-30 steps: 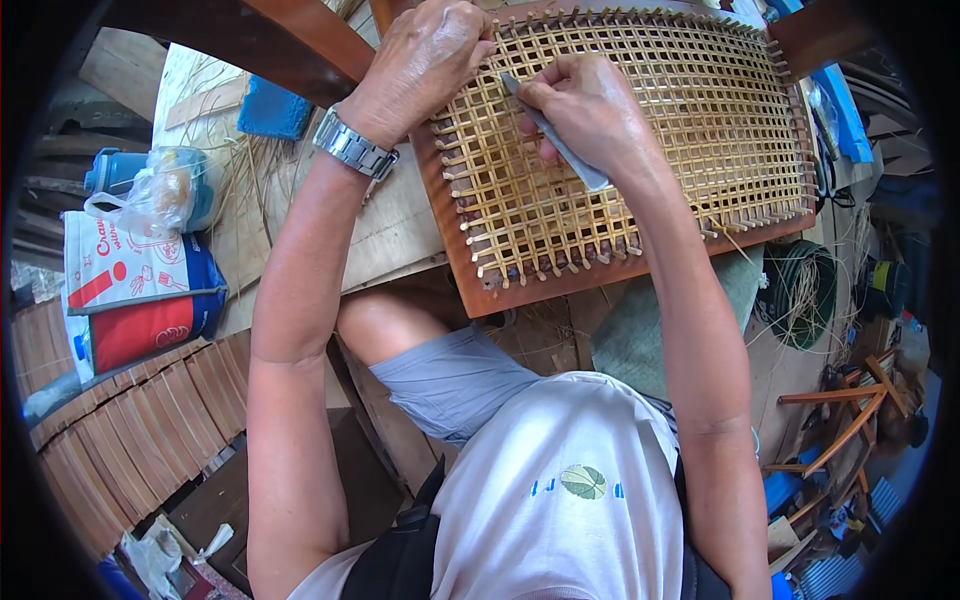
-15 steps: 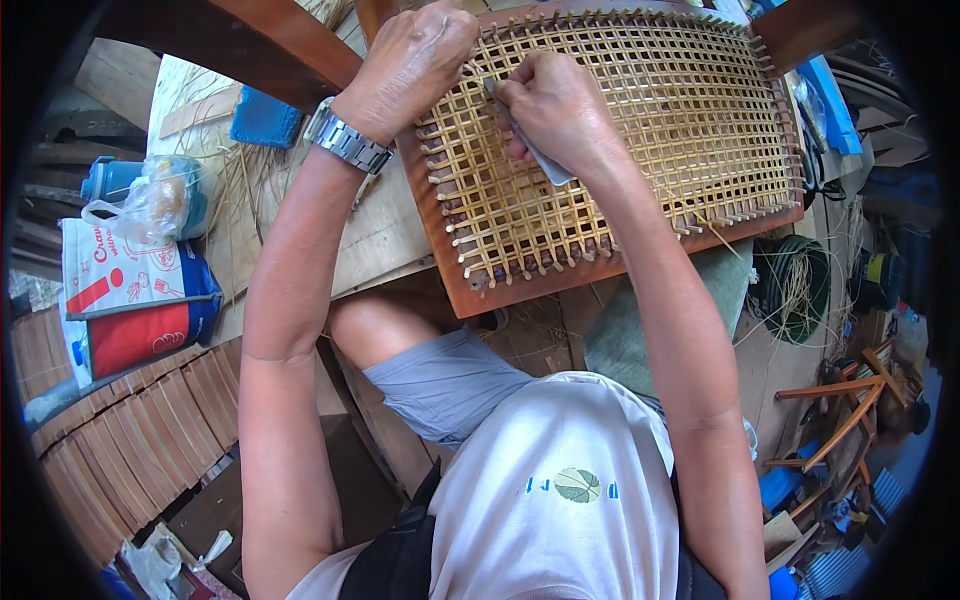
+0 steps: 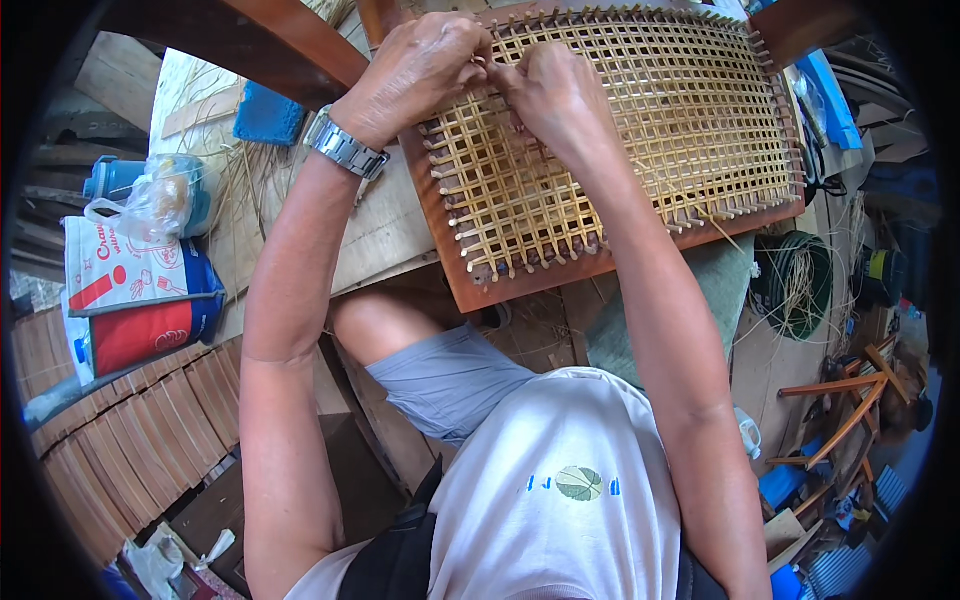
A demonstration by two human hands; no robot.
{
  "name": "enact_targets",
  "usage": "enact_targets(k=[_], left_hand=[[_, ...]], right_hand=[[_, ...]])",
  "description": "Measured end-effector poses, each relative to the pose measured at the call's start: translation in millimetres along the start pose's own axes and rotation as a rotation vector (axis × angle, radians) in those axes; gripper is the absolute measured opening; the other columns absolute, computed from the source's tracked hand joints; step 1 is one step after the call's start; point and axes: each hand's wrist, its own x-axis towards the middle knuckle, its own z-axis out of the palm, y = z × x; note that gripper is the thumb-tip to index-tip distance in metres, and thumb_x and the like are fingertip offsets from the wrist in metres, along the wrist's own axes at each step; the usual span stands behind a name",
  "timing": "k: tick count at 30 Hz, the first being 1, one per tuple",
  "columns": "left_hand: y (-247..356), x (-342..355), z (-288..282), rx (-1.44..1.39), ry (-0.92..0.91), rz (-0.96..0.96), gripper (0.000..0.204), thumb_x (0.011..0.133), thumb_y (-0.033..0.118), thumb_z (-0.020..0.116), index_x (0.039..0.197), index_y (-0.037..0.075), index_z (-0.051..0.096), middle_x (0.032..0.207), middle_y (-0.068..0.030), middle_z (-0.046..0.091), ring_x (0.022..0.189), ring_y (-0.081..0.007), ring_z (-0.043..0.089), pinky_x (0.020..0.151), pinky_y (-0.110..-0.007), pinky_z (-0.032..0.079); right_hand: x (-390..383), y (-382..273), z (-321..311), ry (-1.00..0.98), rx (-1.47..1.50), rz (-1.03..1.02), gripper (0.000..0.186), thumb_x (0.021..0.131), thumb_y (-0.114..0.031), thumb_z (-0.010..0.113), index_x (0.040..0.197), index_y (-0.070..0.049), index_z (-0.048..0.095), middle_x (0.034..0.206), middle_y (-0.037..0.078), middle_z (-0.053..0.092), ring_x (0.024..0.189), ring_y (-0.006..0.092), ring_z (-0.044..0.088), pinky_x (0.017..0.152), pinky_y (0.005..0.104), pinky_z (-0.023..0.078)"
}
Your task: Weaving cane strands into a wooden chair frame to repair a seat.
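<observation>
A woven cane seat [image 3: 640, 130] in a brown wooden frame lies in front of me, with short cane ends standing along its edges. My left hand [image 3: 425, 75], a metal watch on its wrist, is closed over the seat's left edge near the far corner. Beside it, my right hand [image 3: 560, 100] is closed above the weave. The fingertips of both hands come together at the cane there. What either hand pinches is hidden by the fingers.
Left of the seat are a blue sponge [image 3: 268, 115], loose cane strands, a blue container [image 3: 120, 180] and a printed bag [image 3: 140, 290]. Wooden legs [image 3: 290, 45] rise at the far side. A dark green bucket [image 3: 795, 290] with cane scraps stands at right, near wooden frame pieces [image 3: 850, 400].
My right hand has shifted slightly up and left to meet my left hand. The flat grey tool that showed under my right hand is out of sight. My left hand has turned slightly rightward.
</observation>
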Motion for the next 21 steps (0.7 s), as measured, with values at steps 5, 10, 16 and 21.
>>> enact_targets(k=[5,10,16,21], left_hand=[[8.2,4.4,-4.6,0.108,-0.21,-0.264,0.021,0.085,0.009,0.068,0.105,0.003,0.062,0.098,-0.0131,0.063,0.092,-0.0334,0.064,0.082,-0.043,0.051],[30.0,8.6,16.7,0.093,-0.012,-0.147,0.02,0.087,0.023,0.073,0.093,0.004,0.072,0.091,-0.0115,0.068,0.097,-0.0299,0.064,0.084,-0.041,0.05],[26.3,20.9,4.0,-0.373,-0.271,-0.544,0.026,0.09,0.025,0.075,0.109,0.007,0.071,0.102,-0.01,0.068,0.084,-0.0246,0.067,0.078,-0.037,0.054],[20.1,12.0,5.0,-0.043,-0.04,-0.441,0.017,0.088,0.017,0.074,0.094,0.001,0.073,0.096,-0.0092,0.059,0.086,-0.024,0.064,0.077,-0.036,0.052]], right_hand=[[-11.0,6.6,-24.2,-0.07,-0.217,-0.069,0.037,0.093,-0.037,0.07,0.087,0.0,0.072,0.07,0.02,0.069,0.067,0.0327,0.07,0.066,0.0435,0.055],[-56.5,27.1,-71.7,0.071,-0.248,-0.12,0.042,0.092,-0.038,0.073,0.079,0.001,0.065,0.064,0.01,0.064,0.056,0.0207,0.061,0.057,0.0368,0.051],[-43.7,30.8,-48.3,-0.124,0.228,0.147,0.031,0.097,-0.027,0.069,0.094,0.003,0.065,0.075,0.009,0.07,0.058,0.0141,0.064,0.05,0.031,0.05],[-35.9,10.0,-32.0,-0.247,0.479,0.183,0.025,0.099,-0.018,0.065,0.097,0.007,0.064,0.075,0.011,0.07,0.057,0.0133,0.067,0.048,0.0274,0.053]])
